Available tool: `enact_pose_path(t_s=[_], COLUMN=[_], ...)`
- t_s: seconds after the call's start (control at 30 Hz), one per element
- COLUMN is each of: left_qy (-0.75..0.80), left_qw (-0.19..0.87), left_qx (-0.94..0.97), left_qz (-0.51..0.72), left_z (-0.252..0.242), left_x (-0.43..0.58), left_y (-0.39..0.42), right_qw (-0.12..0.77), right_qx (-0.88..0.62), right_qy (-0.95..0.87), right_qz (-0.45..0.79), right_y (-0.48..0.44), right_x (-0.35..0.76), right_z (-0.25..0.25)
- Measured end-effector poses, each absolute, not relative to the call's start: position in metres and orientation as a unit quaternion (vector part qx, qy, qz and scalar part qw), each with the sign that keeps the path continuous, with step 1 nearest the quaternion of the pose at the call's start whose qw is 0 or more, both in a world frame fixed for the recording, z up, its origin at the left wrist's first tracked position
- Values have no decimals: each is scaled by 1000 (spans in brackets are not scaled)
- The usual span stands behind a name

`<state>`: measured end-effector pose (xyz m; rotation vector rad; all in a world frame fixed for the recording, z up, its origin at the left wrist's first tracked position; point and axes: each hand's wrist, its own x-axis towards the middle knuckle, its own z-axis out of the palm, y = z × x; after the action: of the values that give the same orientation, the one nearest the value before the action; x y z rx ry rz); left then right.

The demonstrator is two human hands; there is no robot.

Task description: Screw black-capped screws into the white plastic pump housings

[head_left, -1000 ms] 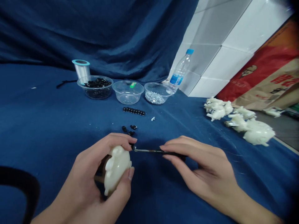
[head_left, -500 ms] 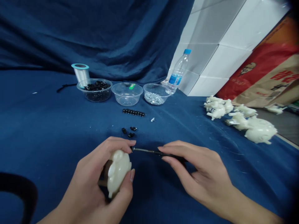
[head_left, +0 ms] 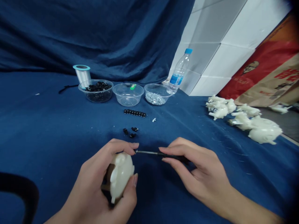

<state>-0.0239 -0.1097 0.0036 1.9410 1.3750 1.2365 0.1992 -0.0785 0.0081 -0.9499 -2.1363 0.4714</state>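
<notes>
My left hand is closed around a cream-white plastic figure part with rounded bumps, its brownish inner side partly hidden by the palm. Between thumb and fingers of my right hand is a thin screwdriver, its dark handle mostly covered by the hand. The metal shaft points left, and its tip meets a tiny piece at my left index fingertip, too small to make out. Beyond the hands lie several small black pieces, a row of black pieces and a couple of loose screws.
Three clear bowls stand at the back: one with black parts, one with a green label, one with screws. Behind them are a spool and a bottle. White plastic figures lie right, near white boxes.
The whole view has shifted slightly. My left hand with the white part sits a little further right and lower; the screwdriver stays against the same spot at my left index fingertip.
</notes>
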Motion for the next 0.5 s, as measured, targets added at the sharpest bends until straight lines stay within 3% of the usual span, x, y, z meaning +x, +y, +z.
enact_pose_path(t_s=[0.13,0.33,0.5], left_qy=[485,499,500], left_qw=[206,203,244], left_qx=[726,719,707], left_qz=[443,440,437], left_z=[3,3,2], left_x=[-25,-26,-24], left_y=[-110,-110,-110], right_qw=[375,287,304], right_qx=[-374,-460,-395], right_qy=[-835,-814,-847], right_qz=[148,206,184], right_y=[-83,-84,-84], right_x=[200,195,199], right_z=[6,10,10])
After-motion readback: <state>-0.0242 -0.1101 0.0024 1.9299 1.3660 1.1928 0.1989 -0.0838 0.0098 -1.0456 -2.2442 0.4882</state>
